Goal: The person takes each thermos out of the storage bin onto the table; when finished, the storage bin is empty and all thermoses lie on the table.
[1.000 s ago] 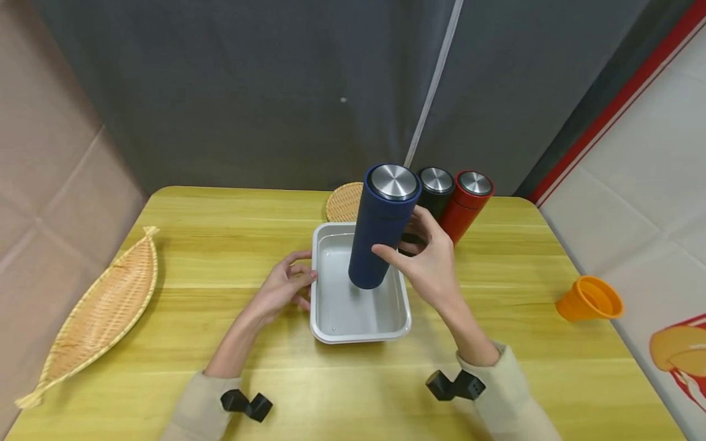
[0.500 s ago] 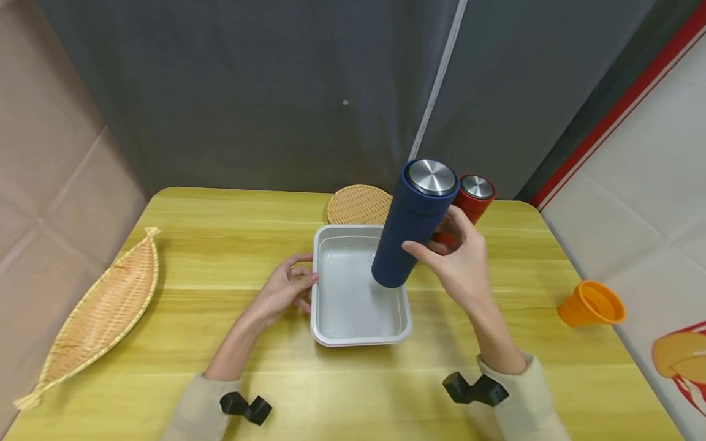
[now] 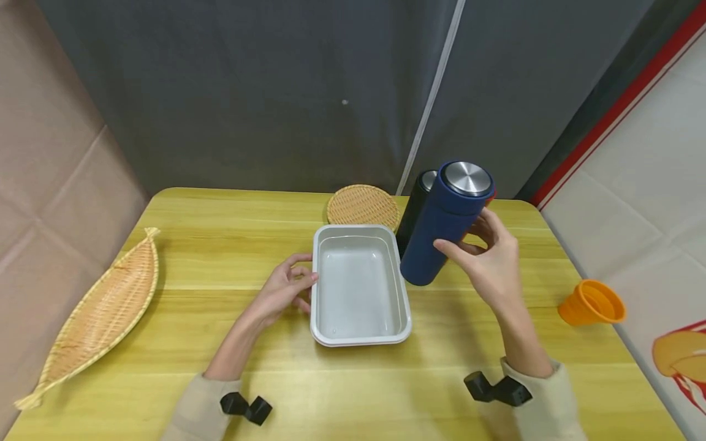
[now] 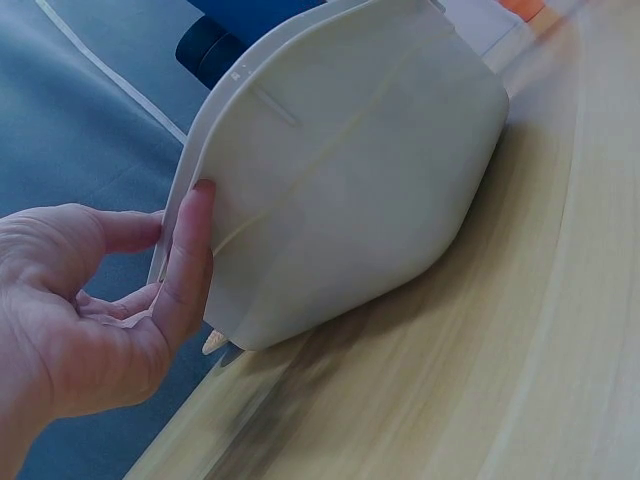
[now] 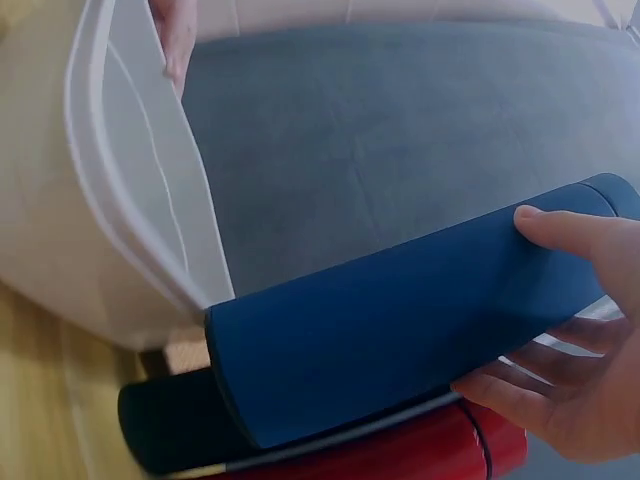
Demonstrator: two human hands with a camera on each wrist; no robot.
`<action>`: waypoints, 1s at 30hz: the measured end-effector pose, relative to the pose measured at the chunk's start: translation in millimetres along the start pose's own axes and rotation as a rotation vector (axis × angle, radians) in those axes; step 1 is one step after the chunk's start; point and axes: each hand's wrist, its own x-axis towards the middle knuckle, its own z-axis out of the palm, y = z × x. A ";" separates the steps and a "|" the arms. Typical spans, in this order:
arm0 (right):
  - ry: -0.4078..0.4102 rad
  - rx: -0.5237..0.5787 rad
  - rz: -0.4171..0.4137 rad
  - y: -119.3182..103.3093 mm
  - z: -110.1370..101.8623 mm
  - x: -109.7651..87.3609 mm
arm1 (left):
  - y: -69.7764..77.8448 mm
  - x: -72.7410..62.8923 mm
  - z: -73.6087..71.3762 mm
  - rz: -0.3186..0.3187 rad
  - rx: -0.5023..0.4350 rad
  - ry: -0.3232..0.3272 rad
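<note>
In the head view my right hand [image 3: 488, 260] grips a dark blue thermos bottle [image 3: 447, 217] with a steel lid, thumb on the near side and fingers behind. The thermos tilts, its base beside the right rim of a light grey rectangular tub [image 3: 361, 340]. The left wrist view has my left hand [image 4: 110, 300] holding the tub's rim, with thumb and fingers at its edge. Inside the tub nothing lies. Behind the blue thermos stand a black thermos [image 3: 410, 214] and a red thermos [image 5: 400, 450], mostly hidden in the head view.
A round woven mat [image 3: 361, 205] lies behind the tub. On the left rests a long boat-shaped wicker basket [image 3: 105, 306]. An orange cup [image 3: 590, 303] sits at the right table edge. A grey curtain [image 3: 248, 92] hangs behind the table [image 3: 231, 214].
My right hand has carried the blue thermos rightward from over the tub to beyond its right rim, tilting it more. My left hand has stayed at the tub's left rim.
</note>
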 end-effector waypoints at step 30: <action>0.122 -0.122 0.181 56.0 -59.3 -7.7 | -2.3 0.5 -0.2 0.008 -0.006 0.006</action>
